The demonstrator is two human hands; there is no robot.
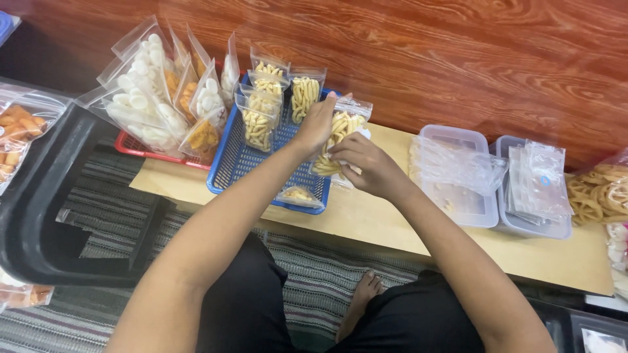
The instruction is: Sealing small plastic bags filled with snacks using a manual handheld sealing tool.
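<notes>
Hands gripping clear snack bag, blue basket

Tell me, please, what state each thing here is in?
Bag of stick snacks: held by both hands, above the basket edge.
Left hand: gripping the bag's top.
Right hand: gripping its lower side.
Blue basket: holds upright filled bags.
Clear tub: covered by empty bags.

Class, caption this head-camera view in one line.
Both hands hold a snack bag over a blue basket.
</notes>
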